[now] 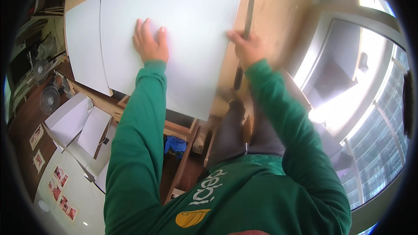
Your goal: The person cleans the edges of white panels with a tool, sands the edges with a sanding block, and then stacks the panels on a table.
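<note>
A large white board (191,21) lies on the worktable in front of me. My left hand (150,43) rests palm down on it, fingers apart, holding nothing. Beyond the board's right edge, my right hand (248,47) is closed round a long, dark, narrow bar that looks like a flat file (250,13). The bar runs roughly along that edge, one end sticking out past the fingers and the other toward my body. Some blur hides whether the bar touches the board.
Another white panel (85,43) lies left of the board. Below the table front are wooden drawers or shelves with a blue cloth-like item (175,143). A fan (50,100) and white cabinet parts stand at the left. Bright windows (374,143) are at the right.
</note>
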Demonstrator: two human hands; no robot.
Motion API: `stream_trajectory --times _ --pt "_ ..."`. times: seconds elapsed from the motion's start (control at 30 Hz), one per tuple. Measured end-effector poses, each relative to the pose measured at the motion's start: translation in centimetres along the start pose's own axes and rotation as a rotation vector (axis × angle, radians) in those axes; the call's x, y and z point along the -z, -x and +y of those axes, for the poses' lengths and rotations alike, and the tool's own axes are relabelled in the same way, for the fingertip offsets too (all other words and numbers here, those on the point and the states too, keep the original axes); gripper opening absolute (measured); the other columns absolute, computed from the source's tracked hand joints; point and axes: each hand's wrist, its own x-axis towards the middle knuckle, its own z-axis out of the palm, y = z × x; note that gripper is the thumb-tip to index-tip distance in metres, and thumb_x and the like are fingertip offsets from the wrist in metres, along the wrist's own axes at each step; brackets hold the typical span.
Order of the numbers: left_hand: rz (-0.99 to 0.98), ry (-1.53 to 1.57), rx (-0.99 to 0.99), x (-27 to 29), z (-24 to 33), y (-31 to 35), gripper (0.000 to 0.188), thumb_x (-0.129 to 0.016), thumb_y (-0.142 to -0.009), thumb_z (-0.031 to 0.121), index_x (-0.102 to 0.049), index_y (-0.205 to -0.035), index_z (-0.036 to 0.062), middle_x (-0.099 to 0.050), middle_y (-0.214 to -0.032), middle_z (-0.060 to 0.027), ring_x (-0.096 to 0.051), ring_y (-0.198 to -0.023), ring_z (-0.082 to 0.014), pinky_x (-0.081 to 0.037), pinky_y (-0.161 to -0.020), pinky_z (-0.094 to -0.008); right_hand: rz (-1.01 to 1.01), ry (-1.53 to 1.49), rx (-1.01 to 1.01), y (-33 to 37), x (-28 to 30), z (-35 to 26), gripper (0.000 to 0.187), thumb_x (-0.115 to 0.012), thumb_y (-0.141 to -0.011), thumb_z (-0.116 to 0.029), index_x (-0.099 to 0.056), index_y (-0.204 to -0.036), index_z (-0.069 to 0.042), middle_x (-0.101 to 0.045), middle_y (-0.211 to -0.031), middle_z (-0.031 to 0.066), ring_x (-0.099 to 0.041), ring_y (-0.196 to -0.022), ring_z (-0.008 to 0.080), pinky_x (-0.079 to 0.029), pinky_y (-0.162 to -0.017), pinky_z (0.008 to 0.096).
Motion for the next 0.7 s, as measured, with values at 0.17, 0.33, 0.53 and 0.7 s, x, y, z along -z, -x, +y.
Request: stream_trajectory --times 0.17,0.33,0.53,0.7 --pt "0.006 0.021 -0.016 -0.4 -0.4 0.1 0.057 -0.060 -0.094 0.039 -0.050 -0.140 0.0070 -0.041 -0.153 -0.0194 -0.034 -0.142 -0.0383 -0.023 -0.117 -0.0538 0.035 0.056 -0.139 7.2 -0.3 6.4 0.030 -0.083 -0.084 -0.025 -0.074 -0.097 0.001 -0.063 -0.075 -0.0018 -0.054 -0.067 0.0071 -0.044 -0.060 0.0246" --pt "0.026 0.065 -0.018 -0.8 -0.9 0.3 0.057 -0.057 -0.096 0.042 -0.050 -0.141 0.0089 -0.041 -0.154 -0.0170 -0.033 -0.143 -0.0363 -0.021 -0.119 -0.0514 0.000 0.082 -0.192 12.5 -0.4 12.2 0.032 -0.082 -0.086 -0.027 -0.074 -0.097 0.002 -0.066 -0.078 0.0000 -0.056 -0.073 0.0061 -0.047 -0.066 0.0240" --pt "0.038 0.084 0.000 -1.1 -1.2 0.5 0.057 -0.055 -0.097 0.044 -0.051 -0.143 0.0100 -0.040 -0.155 -0.0143 -0.030 -0.145 -0.0341 -0.020 -0.119 -0.0496 -0.044 0.120 -0.251 18.0 -0.4 18.7 0.028 -0.083 -0.084 -0.022 -0.071 -0.094 0.001 -0.067 -0.079 -0.0012 -0.057 -0.073 0.0058 -0.048 -0.066 0.0247" --pt "0.029 0.089 0.005 -1.2 -1.4 0.7 0.059 -0.056 -0.096 0.046 -0.050 -0.143 0.0110 -0.039 -0.156 -0.0140 -0.030 -0.146 -0.0337 -0.020 -0.119 -0.0495 -0.094 0.104 -0.281 21.0 0.0 21.1 0.021 -0.081 -0.085 -0.018 -0.070 -0.090 -0.001 -0.064 -0.074 -0.0016 -0.056 -0.067 0.0062 -0.046 -0.061 0.0232"
